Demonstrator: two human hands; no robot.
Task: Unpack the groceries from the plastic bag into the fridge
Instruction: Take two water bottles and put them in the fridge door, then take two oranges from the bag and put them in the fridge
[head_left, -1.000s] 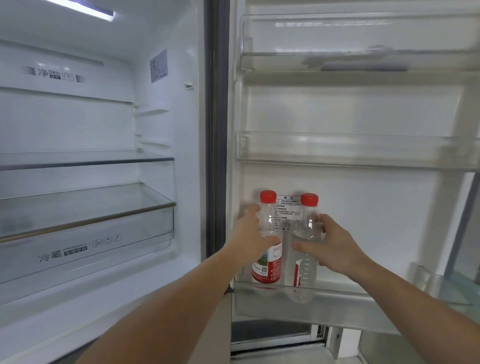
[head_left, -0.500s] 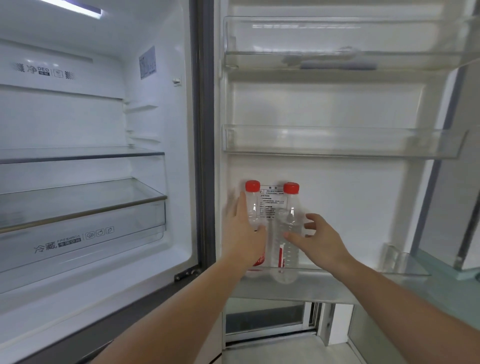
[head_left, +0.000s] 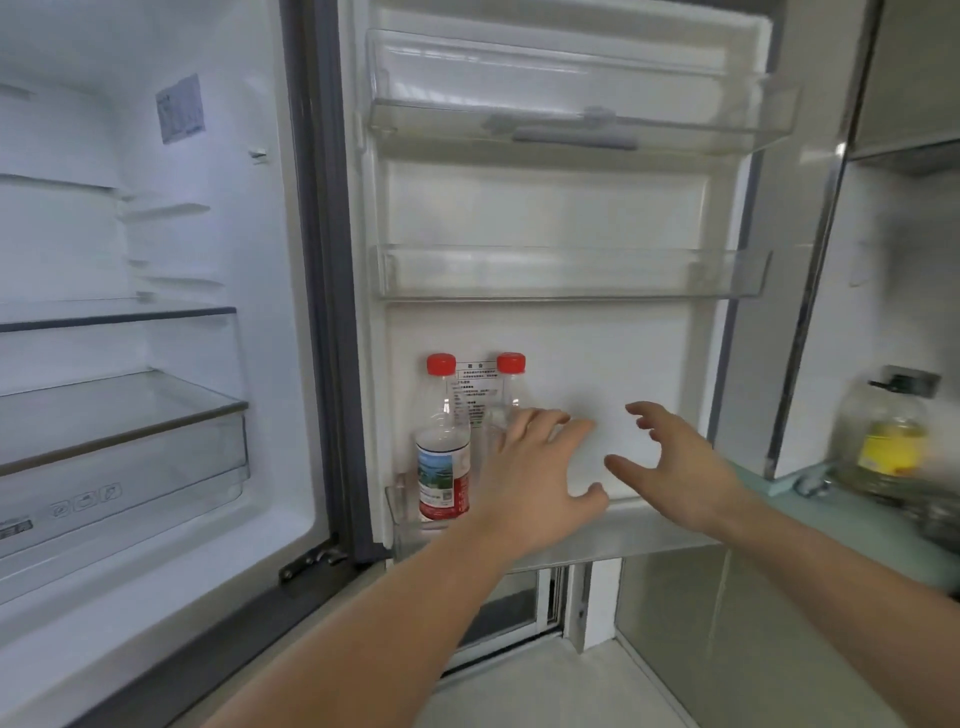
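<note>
We see the fridge (head_left: 208, 260) open, with smooth white plastic walls inside. It has flat glass shelves (head_left: 119, 400) with thin dark edges, and a clear plastic drawer (head_left: 156, 467) under one of them.

The fridge door (head_left: 545, 338) stands open too. It is white and smooth on the inside, with a grey rubber strip down its left edge. Three clear plastic bins stick out from it like long, shallow boxes. The top bin (head_left: 571, 114) and the middle bin (head_left: 571, 275) are see-through and shiny.

Two water bottles stand upright in the bottom bin (head_left: 405, 525), at its left end, side by side. Both are clear plastic, round and tall, with red screw caps. The left bottle (head_left: 443, 457) has a paper label with red, white and blue on it. The right bottle (head_left: 511, 379) is mostly hidden behind a hand, so we only see its cap and neck. A small white sticker (head_left: 478, 389) with tiny print is on the door behind them.

Our left hand (head_left: 540, 478) is spread out in front of the right bottle, fingers straight and apart. We cannot tell if it touches the bottle. Our right hand (head_left: 670, 462) is beside it, fingers loose and a bit bent, holding nothing. The two hands are near each other but not touching.

On the right, a big clear jug (head_left: 888, 436) with a yellow label sits on a pale green counter (head_left: 831, 519).
</note>
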